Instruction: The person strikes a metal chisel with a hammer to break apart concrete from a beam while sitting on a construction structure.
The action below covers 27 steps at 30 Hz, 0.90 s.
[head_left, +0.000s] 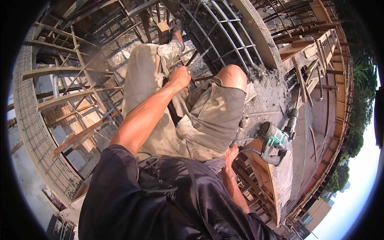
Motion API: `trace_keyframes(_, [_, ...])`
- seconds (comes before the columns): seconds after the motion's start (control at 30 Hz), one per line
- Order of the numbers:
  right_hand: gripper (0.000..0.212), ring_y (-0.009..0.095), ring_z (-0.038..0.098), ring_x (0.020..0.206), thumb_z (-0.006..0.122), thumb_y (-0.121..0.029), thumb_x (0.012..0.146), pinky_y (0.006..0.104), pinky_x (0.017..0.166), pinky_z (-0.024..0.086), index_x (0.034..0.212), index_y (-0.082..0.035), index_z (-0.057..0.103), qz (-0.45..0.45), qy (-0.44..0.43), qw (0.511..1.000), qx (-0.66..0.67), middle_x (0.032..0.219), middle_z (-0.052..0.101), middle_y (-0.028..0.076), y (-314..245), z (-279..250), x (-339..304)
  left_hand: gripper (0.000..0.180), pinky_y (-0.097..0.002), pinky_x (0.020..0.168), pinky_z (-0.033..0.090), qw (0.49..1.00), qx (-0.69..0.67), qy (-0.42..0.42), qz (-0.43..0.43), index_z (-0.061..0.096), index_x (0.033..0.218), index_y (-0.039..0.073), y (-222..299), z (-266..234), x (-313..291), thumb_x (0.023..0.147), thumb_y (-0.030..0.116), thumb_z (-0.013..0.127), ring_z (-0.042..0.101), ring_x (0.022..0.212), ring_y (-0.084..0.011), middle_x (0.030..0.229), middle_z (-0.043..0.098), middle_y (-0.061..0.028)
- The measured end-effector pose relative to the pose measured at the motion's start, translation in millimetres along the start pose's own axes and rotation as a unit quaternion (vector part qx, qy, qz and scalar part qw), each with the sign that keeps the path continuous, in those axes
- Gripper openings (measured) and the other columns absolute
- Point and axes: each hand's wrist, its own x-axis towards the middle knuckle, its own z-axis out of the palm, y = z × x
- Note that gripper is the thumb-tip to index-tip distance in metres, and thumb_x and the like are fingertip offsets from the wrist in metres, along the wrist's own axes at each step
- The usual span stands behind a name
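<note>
Rod (199, 58) clamped in left fingers (183, 73) — right fingers (233, 151) partly hidden, grip impossible to tell.

Site surroundings, outer field of view
At the left of the frame, I register a long rebar grid (35, 132) beside crossed timber planks (66, 71). At the right edge, I note green trees (357, 124); at lower right, bright sky (360, 176) and a tan building (317, 213).

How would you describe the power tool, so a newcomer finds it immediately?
Look along the grey concrete right of the bare knee. On it, near the right hand, lies the power tool. Its teal casing stands out among grey concrete and brown timber.
</note>
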Motion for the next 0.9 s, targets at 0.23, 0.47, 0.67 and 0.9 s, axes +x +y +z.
trace_keyframes(0.23, [0.031,0.010,0.043,0.058,0.070,-0.022,0.081,0.0345,0.053,0.041,0.072,0.005,0.056,0.004,-0.007,1.000,0.027,0.057,0.055,0.011,1.8,-2.2,-0.7,0.027,-0.0475,0.085,0.052,0.993,0.099,-0.057,0.016,0.068,0.104,0.000,-1.3,7.0,3.4,0.085,0.018,0.061,0.064,0.099,-0.0425,0.105,0.066,-0.0273])
trace_keyframes(0.47, [0.029,0.012,0.041,0.056,0.068,-0.018,0.082,0.0364,0.053,0.041,0.071,0.005,0.055,0.000,-0.009,0.998,0.064,0.055,0.052,0.012,7.1,2.1,-0.8,0.024,-0.0479,0.086,0.051,0.999,0.032,0.021,-0.001,0.068,0.101,0.001,-4.9,-8.5,-5.5,0.085,0.019,0.061,0.064,0.098,-0.0430,0.102,0.066,-0.0264])
trace_keyframes(0.67, [0.031,0.013,0.041,0.055,0.068,-0.019,0.083,0.0368,0.053,0.040,0.069,0.005,0.053,0.029,-0.013,0.999,0.019,0.055,0.052,0.012,22.3,2.7,4.0,0.034,-0.0471,0.090,0.047,0.994,0.070,-0.079,0.002,0.064,0.121,0.006,-12.5,3.3,-5.7,0.092,0.021,0.055,0.061,0.105,-0.0412,0.107,0.065,-0.0271])
trace_keyframes(0.9, [0.031,0.010,0.044,0.058,0.070,-0.022,0.081,0.0348,0.054,0.042,0.072,0.005,0.058,-0.016,0.008,0.999,0.026,0.056,0.055,0.009,0.8,1.1,-3.4,0.032,-0.0460,0.090,0.048,0.999,-0.031,-0.008,-0.017,0.066,0.111,0.001,-21.1,-7.8,-17.5,0.088,0.021,0.057,0.061,0.105,-0.0417,0.107,0.064,-0.0286])
